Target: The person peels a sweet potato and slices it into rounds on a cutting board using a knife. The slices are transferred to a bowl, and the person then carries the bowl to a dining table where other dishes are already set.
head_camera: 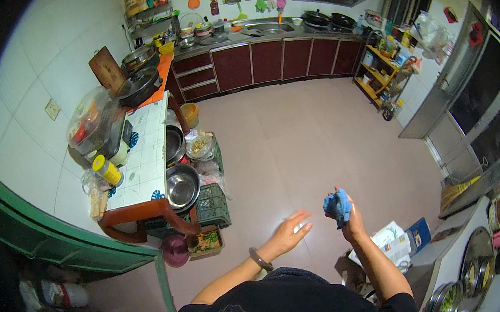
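Observation:
A crumpled blue cloth (337, 207) is gripped in my right hand (353, 223), held out in front of my body above the tiled floor. My left hand (290, 234) is to the left of the cloth and apart from it. Its fingers are spread and slightly blurred, with nothing in them. A dark bangle (260, 259) circles my left wrist. Both hands are well away from the table and the counter.
On the left stands a table (140, 141) bearing a yellow-lidded jar (107, 170), with steel basins (182, 187) and a green crate (212, 204) beside it. Dark red cabinets (268, 64) line the back. At right are a wooden shelf rack (375, 76), a broom (456, 192) and a white table (444, 254).

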`<action>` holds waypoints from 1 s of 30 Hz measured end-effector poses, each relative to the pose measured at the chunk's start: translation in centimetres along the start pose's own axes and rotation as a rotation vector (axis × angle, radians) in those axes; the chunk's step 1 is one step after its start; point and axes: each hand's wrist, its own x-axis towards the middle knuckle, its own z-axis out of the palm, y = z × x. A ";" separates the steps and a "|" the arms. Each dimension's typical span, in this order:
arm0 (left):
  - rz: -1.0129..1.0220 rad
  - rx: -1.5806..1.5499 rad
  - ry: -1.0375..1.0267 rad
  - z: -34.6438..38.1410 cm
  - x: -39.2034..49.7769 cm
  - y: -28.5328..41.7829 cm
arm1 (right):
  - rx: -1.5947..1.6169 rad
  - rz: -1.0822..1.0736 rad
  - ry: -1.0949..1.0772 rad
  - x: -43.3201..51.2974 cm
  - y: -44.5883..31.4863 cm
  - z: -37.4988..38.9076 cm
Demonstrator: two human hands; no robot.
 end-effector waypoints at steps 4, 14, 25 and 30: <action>0.021 0.517 -0.302 -6.5 7.7 -3.6 | -0.428 -0.067 -0.282 9.2 1.6 5.6; 0.041 0.141 0.000 -27.6 27.4 -1.7 | -0.093 0.033 -0.164 36.6 1.1 6.9; -0.141 0.202 0.362 -37.0 50.0 -12.3 | 0.141 0.632 -0.073 63.4 1.7 10.6; -0.036 0.673 0.314 -43.7 60.9 -10.8 | 0.234 0.682 -0.041 77.9 -0.3 7.2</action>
